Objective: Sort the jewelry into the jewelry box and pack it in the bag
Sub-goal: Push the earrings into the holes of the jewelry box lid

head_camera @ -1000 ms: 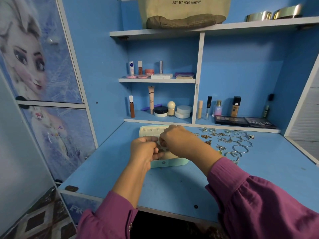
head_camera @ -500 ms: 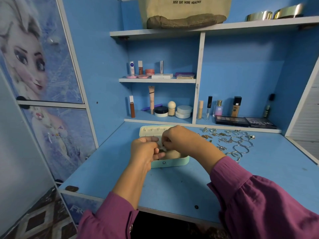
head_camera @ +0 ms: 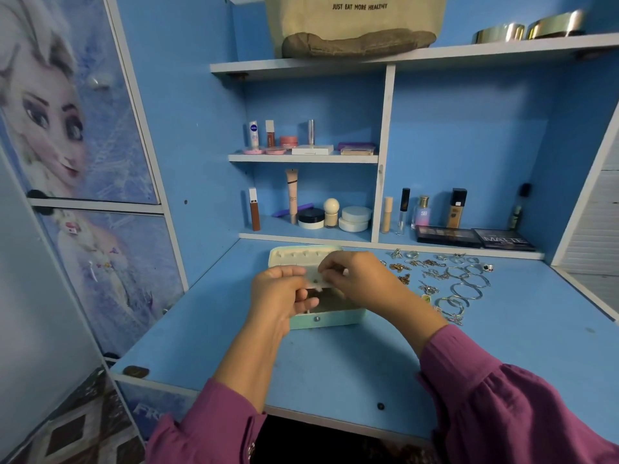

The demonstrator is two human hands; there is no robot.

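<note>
Both hands have barely shifted: left hand [head_camera: 281,293] and right hand [head_camera: 351,279] still pinch something tiny over the jewelry box [head_camera: 326,318]; bag [head_camera: 355,25] reads "JUST EAT MORE HEALTHY", palette [head_camera: 504,241] "MATTE"

A blue desk [head_camera: 335,370] with pale edging stands against a blue back wall [head_camera: 469,128]. Above its far edge rise white-trimmed shelves [head_camera: 303,158]: a long top shelf, a short middle one, and a low ledge split by an upright divider [head_camera: 382,155]. At the left, cupboard doors [head_camera: 83,135] carry a cartoon princess print in icy blues. A slatted white panel [head_camera: 599,222] shows at the far right. Patterned brown and white floor tiles [head_camera: 77,433] appear in the lower left corner. The light is soft and even.
</note>
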